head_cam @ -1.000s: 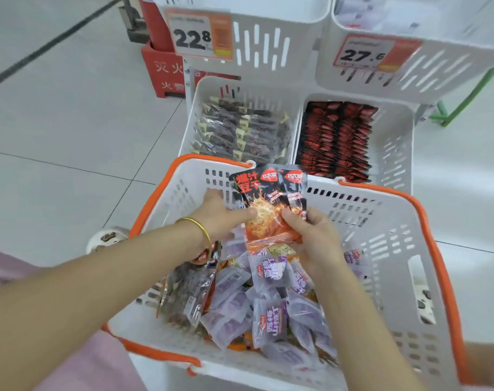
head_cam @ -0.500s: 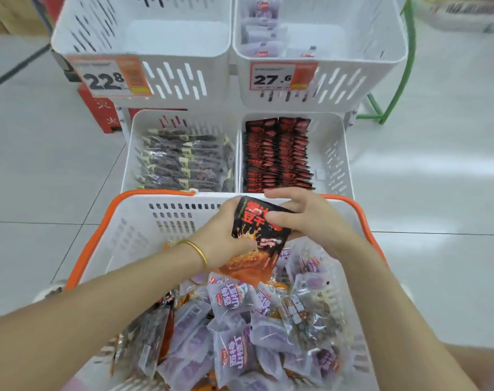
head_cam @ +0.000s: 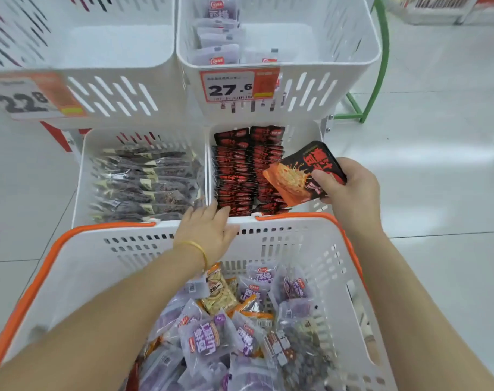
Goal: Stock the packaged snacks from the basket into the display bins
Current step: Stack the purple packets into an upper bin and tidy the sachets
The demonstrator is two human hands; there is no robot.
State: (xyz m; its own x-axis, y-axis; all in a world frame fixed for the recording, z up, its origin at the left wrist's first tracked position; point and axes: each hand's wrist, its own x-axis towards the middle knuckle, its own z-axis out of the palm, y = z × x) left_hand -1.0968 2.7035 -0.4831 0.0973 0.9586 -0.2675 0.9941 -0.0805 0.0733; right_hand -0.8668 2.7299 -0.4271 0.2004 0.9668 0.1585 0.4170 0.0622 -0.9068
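Red-black snack pack (head_cam: 302, 176) tilted over lower right bin (head_cam: 302, 136); purple packs (head_cam: 209, 342) heaped in basket (head_cam: 79, 266).

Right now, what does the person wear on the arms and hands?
No sleeves or gloves are in view. The left hand has a thin gold-coloured bangle round its wrist. The right hand shows no ring, watch or band.
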